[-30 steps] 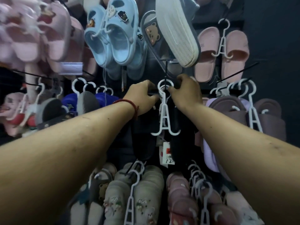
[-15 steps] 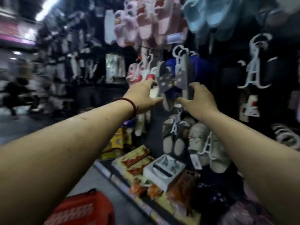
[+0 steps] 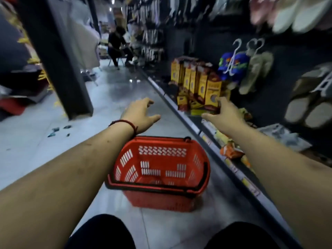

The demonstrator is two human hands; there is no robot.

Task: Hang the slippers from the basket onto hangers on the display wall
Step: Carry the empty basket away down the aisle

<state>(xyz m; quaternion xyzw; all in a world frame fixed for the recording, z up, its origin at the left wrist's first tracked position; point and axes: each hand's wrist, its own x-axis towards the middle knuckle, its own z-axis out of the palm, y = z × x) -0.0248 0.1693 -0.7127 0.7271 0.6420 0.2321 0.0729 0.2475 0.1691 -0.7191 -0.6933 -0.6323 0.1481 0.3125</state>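
Red basket (image 3: 152,188) sat on floor (image 3: 53,144), lower centre, seemingly empty. Left hand (image 3: 142,114) and right hand (image 3: 224,114) hovered above it, fingers spread, holding nothing. Slippers (image 3: 255,72) hung at right. Risk: reaching in would find nothing, or blur hid a pair.

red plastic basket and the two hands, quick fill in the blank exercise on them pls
1. The red plastic basket stands on the ___.
2. The red string bracelet circles the ___ wrist.
3. The left hand and right hand both hold ___.
Missing words: floor; left; nothing.
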